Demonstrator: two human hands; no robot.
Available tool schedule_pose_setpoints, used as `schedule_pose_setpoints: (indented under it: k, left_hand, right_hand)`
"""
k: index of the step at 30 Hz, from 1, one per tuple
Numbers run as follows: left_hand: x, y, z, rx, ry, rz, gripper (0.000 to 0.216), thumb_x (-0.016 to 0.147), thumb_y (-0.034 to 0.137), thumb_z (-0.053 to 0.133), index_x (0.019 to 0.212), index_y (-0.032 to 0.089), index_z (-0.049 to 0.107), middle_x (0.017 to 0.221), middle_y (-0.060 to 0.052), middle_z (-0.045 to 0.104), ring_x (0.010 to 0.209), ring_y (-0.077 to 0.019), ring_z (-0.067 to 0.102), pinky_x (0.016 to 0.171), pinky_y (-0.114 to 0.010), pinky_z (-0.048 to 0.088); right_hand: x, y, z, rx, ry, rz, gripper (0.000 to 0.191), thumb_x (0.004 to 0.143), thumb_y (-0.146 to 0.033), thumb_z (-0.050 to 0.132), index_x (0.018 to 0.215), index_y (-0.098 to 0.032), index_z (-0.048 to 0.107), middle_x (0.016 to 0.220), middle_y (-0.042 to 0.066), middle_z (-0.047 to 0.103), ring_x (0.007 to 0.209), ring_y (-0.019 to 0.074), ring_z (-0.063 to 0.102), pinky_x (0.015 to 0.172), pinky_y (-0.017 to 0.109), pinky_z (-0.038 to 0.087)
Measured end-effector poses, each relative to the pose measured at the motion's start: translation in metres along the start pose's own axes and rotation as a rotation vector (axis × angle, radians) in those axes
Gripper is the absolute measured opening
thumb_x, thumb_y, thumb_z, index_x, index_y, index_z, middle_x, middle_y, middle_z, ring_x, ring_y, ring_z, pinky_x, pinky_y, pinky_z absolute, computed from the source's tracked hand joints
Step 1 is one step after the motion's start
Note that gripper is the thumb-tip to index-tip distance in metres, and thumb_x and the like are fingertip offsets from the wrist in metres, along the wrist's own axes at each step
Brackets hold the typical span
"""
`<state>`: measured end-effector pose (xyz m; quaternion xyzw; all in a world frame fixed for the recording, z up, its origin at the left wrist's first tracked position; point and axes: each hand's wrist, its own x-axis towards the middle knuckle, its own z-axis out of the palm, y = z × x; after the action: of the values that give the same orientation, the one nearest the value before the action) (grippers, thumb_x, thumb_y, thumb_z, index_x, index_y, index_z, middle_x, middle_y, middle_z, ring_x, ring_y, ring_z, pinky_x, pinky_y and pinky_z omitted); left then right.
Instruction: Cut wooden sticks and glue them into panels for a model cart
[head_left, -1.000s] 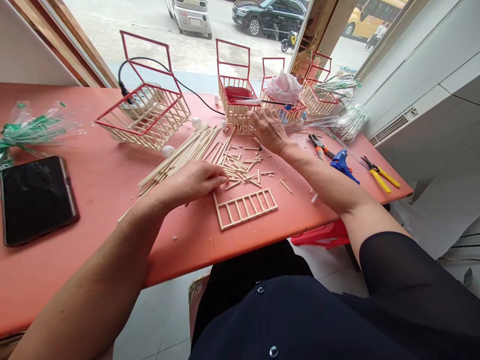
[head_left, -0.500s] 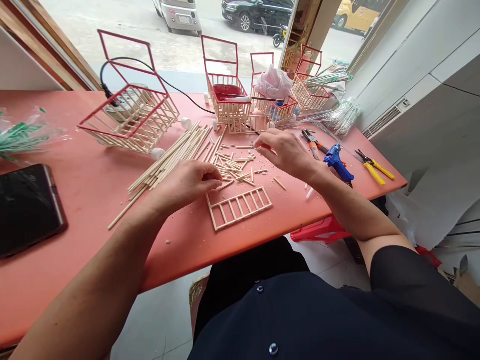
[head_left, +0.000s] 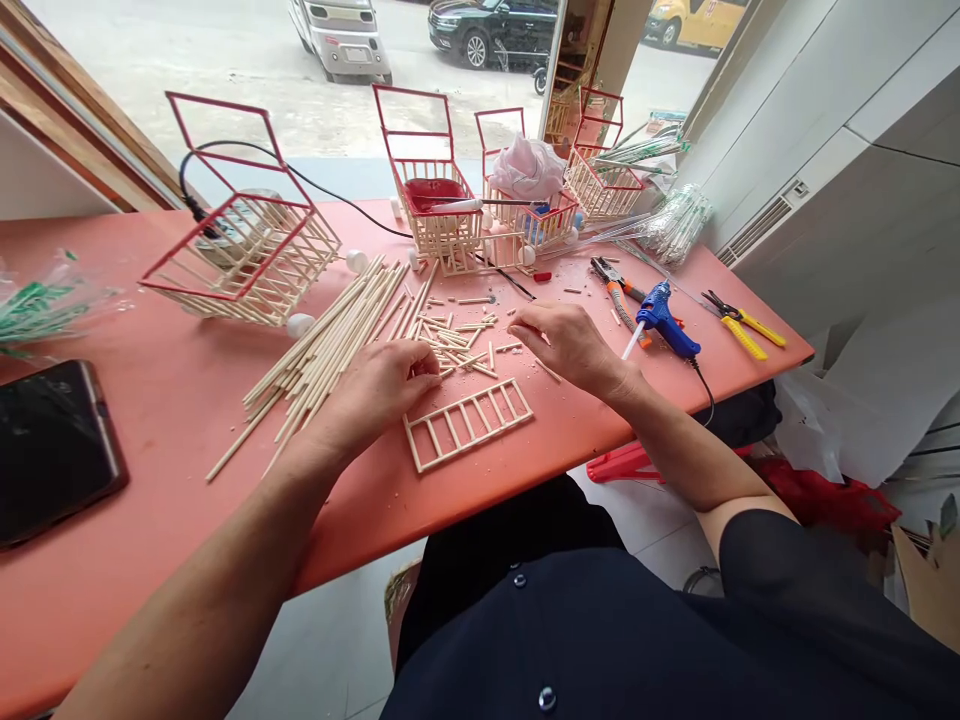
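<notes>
My left hand [head_left: 382, 385] is closed in a pinch beside the upper left corner of a small ladder-like frame [head_left: 469, 425] made of wooden sticks. Whatever lies between its fingertips is hidden. A heap of short stick pieces [head_left: 465, 340] spreads out just past the fingers. Under my left wrist and beyond it lies a bundle of long wooden sticks [head_left: 337, 335]. My right hand [head_left: 566, 345] hovers at the heap's right side, fingers curled towards the thumb; I cannot make out anything in them. The frame lies flat on the pink table [head_left: 360, 520], touched by neither hand.
Stick baskets with red rims [head_left: 240, 245] stand along the window side, one holding a white cloth [head_left: 527, 165]. To the right lie a blue glue gun [head_left: 667, 320], orange-handled pliers [head_left: 619, 290] and yellow-handled cutters [head_left: 742, 325]. A dark phone [head_left: 56, 450] lies at the left.
My right hand has drawn back from the far side of the heap towards me. The left hand stays by the frame's corner. The whole view has shifted slightly.
</notes>
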<state>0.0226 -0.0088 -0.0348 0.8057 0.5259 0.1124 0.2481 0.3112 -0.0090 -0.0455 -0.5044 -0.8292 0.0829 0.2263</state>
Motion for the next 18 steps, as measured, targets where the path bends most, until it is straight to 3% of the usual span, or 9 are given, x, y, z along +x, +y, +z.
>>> schedule_pose_setpoints:
  k: [4, 7, 11, 15, 18]
  left_hand:
    - [-0.001, 0.0, -0.003, -0.028, 0.059, -0.009, 0.02, 0.091, 0.044, 0.062, 0.084, 0.026, 0.069, 0.092, -0.008, 0.083, 0.09, -0.0291, 0.073, 0.087, -0.038, 0.051]
    - [-0.004, -0.001, -0.018, -0.024, 0.206, -0.088, 0.024, 0.099, 0.045, 0.057, 0.091, 0.027, 0.07, 0.096, -0.007, 0.083, 0.091, -0.0281, 0.071, 0.09, -0.038, 0.05]
    - [-0.009, -0.008, -0.043, -0.023, 0.348, -0.238, 0.023, 0.101, 0.041, 0.059, 0.087, 0.024, 0.066, 0.083, -0.002, 0.073, 0.084, -0.0231, 0.064, 0.084, -0.035, 0.045]
    - [-0.008, -0.019, -0.05, 0.029, 0.318, -0.271, 0.032, 0.103, 0.04, 0.06, 0.075, 0.025, 0.062, 0.069, 0.001, 0.063, 0.08, -0.022, 0.061, 0.082, -0.034, 0.042]
    - [-0.005, -0.027, -0.044, 0.019, 0.256, -0.226, 0.018, 0.099, 0.037, 0.067, 0.088, 0.024, 0.071, 0.078, 0.002, 0.072, 0.088, -0.0244, 0.065, 0.085, -0.034, 0.043]
  right_hand:
    - [0.005, 0.0, 0.006, 0.015, 0.055, 0.003, 0.032, 0.117, -0.036, 0.059, 0.091, -0.021, 0.073, 0.09, 0.007, 0.075, 0.084, 0.0212, 0.062, 0.083, 0.034, 0.04]
    - [0.002, 0.003, 0.007, 0.044, 0.103, 0.029, 0.044, 0.118, -0.045, 0.056, 0.081, -0.023, 0.065, 0.082, 0.005, 0.07, 0.079, 0.0202, 0.058, 0.08, 0.034, 0.041]
    - [-0.007, 0.007, -0.003, 0.133, 0.246, 0.068, 0.064, 0.119, -0.07, 0.048, 0.079, -0.024, 0.067, 0.075, 0.003, 0.066, 0.073, 0.0195, 0.057, 0.079, 0.036, 0.045]
    - [-0.014, 0.013, -0.019, 0.238, 0.521, 0.194, 0.08, 0.109, -0.097, 0.044, 0.08, -0.027, 0.07, 0.064, -0.002, 0.05, 0.062, 0.0181, 0.045, 0.069, 0.037, 0.043]
    - [-0.016, 0.017, -0.025, 0.305, 0.661, 0.208, 0.079, 0.107, -0.098, 0.047, 0.079, -0.027, 0.069, 0.064, -0.003, 0.048, 0.06, 0.0167, 0.043, 0.067, 0.037, 0.042]
